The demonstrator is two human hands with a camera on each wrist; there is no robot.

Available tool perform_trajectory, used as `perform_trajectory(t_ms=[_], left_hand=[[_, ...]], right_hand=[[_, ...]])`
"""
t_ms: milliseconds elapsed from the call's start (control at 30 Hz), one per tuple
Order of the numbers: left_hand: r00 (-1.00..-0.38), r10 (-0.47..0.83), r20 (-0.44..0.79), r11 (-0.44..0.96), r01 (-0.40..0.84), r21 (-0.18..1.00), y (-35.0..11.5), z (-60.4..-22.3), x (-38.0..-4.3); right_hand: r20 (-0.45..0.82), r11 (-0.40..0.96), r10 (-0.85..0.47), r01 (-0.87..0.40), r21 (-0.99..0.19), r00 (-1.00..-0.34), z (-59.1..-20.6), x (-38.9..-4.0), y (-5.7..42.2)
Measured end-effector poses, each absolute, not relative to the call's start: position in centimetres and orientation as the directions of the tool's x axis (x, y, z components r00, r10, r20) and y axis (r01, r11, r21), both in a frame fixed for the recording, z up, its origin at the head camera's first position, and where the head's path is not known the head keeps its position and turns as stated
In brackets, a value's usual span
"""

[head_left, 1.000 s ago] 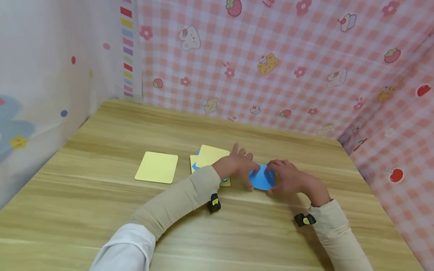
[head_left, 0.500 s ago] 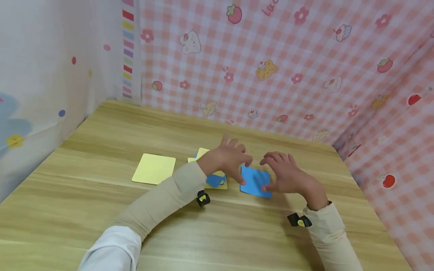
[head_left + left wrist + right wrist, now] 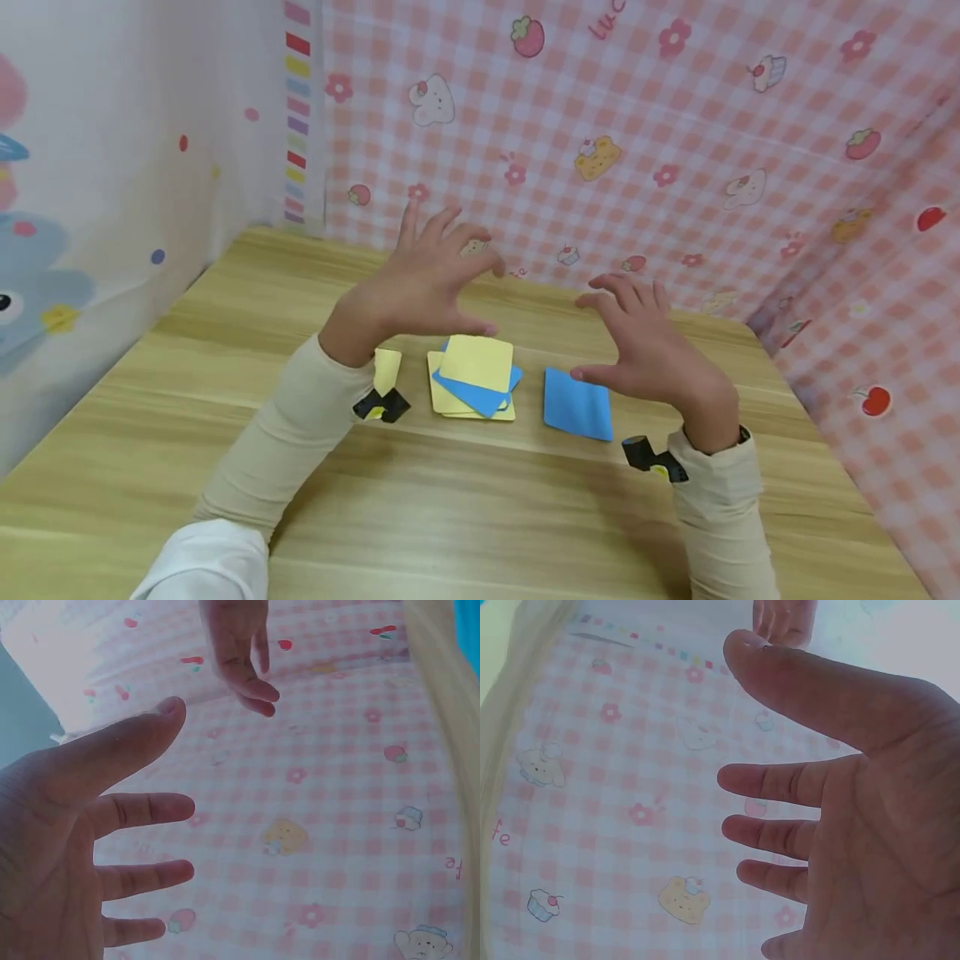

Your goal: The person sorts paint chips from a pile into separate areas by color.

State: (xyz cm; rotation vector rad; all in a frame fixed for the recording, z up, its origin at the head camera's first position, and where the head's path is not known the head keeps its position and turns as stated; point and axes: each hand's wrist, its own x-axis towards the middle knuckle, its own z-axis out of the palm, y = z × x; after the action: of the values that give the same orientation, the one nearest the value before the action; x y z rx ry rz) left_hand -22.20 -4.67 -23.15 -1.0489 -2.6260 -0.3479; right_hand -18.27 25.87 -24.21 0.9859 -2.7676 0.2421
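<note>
My left hand [image 3: 412, 287] is raised above the table with fingers spread, behind a loose pile of cards. A yellow card [image 3: 477, 362] tops that pile, over a tilted blue card [image 3: 483, 398] and more yellow edges. To the right lies a single blue card [image 3: 577, 408]. Over its far side hovers my right hand [image 3: 648, 350], thumb apart from the fingers, holding nothing. Another yellow card [image 3: 387, 369] at the left is mostly hidden by my left wrist. Both wrist views show bare palms, the left hand [image 3: 56, 795] and the right hand [image 3: 877, 817].
The wooden table [image 3: 480, 517] meets a pink checked cloth wall [image 3: 555, 108] at the back and right. A white patterned wall [image 3: 150, 100] stands on the left. Black wrist cameras stick out below both cuffs.
Both hands have let go of the blue card at the right and lifted. My left hand has moved left and away, uncovering the pile. A blue card has appeared beneath the pile's top yellow card.
</note>
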Motion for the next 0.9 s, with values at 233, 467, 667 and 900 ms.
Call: perform_trajectory(t_ms=[233, 467, 667, 900], left_hand=[[-0.714, 0.654, 0.249, 0.693, 0.698, 0.181, -5.2, -23.5, -23.7], [-0.744, 0.668, -0.003, 0.711, 0.636, 0.301, -5.7, -28.0, -27.4], [-0.704, 0.682, -0.201, 0.722, 0.601, 0.344, -4.7, -31.9, -29.1], [-0.694, 0.657, -0.293, 0.753, 0.588, 0.295, -4.0, -33.5, -29.2]], right_hand=[[0.200, 0.756, -0.619, -0.645, -0.109, -0.759, -25.0, -19.7, 25.1], [0.042, 0.763, -0.617, -0.611, -0.211, -0.786, -27.0, -23.0, 22.1], [-0.135, 0.769, -0.630, -0.589, -0.250, -0.765, -30.8, -26.1, 20.0], [-0.301, 0.789, -0.613, -0.550, -0.273, -0.730, -33.7, -27.3, 19.3]])
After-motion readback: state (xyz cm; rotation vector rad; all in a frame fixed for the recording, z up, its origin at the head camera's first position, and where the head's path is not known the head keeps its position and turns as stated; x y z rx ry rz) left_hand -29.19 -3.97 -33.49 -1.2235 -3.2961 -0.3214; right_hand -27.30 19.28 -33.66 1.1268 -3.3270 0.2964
